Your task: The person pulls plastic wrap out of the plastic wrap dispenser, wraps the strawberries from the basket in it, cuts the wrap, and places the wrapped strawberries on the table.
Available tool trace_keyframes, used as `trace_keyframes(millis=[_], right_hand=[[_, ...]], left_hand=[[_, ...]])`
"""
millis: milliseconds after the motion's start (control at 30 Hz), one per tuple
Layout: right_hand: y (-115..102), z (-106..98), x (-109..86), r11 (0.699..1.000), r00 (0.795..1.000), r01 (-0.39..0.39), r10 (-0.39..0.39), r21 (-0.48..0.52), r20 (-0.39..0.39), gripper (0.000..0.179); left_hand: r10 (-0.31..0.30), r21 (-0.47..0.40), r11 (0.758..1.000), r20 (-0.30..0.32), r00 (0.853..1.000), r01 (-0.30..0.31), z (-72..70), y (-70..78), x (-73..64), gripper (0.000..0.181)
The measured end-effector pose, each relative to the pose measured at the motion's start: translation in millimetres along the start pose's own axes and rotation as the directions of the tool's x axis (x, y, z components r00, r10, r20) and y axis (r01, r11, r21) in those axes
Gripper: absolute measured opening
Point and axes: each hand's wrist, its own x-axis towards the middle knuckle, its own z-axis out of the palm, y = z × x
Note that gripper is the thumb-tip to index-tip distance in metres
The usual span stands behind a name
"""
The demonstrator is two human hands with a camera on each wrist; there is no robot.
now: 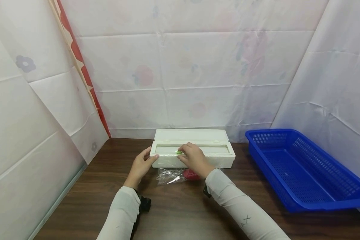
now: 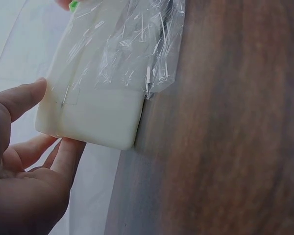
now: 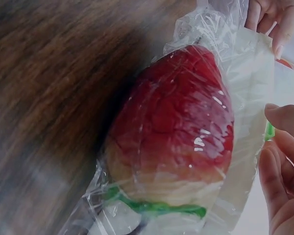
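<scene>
Head cam: 2 hands (image 1: pixel 140 165) (image 1: pixel 195 159), 1 box (image 1: pixel 168 161) (wht).

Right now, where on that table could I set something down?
Bare tabletop lies between the sleeves, and from the left hand to the left wall sheet. Crowded: the white box, right hand over it, wrapped red item in front.

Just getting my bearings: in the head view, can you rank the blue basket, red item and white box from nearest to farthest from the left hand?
1. White box: touched by the left hand.
2. Red item: rightward, near mid-view.
3. Blue basket: over on the right side.
</scene>
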Motion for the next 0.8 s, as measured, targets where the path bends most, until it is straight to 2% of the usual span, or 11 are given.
trace_keyframes(millis=[367,600,800], right_hand=[[0.1,-0.2,1.5,0.999,0.998,-0.039,0.039,-0.001,0.039,0.016],[0.3,1.9,3.1,1.000,0.999,-0.002,0.001,0.030,0.040,0.016],[-1.1,3.0,3.4,0.999,0.998,0.043,-0.044,0.011,0.036,0.017]], left_hand=[[-0.007,0.005,1.000,-0.003,1.000,0.007,0.5,1.6,1.4,0.069],[-0.013,0.003,1.000,-0.011,1.000,0.013,0.0,1.0,-0.1,0.070],[-0.008,0.015,1.000,-0.002,1.000,0.008,0.6,-0.2,-0.3,0.071]])
